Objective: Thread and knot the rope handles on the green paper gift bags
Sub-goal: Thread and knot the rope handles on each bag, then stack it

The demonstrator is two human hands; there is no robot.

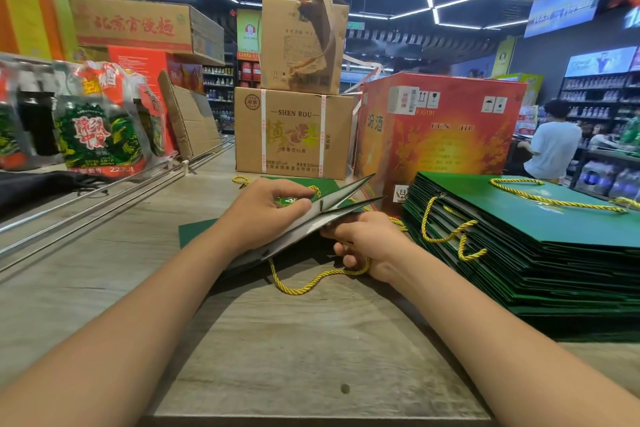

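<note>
A green bag (311, 218) lies flat on the wooden counter (277, 340), right in front of the person, with its top edge lifted open; the left hand (263, 208) presses down on the top flap with its fingers curled over the edge, holding the bag still. The right hand (363, 246) is tucked just under the open edge and is closed around the yellow rope (311, 279), which hangs down in a loop onto the counter. The knot may be getting tied inside the bag, but the fingers hide it, so I cannot tell. To do this well, keep the flap held firm; pull the rope end all the way through the hole; tie the knot tight and close to the paper so it cannot slip back. A pile of bags (519, 236) sits beside the right arm.
</note>
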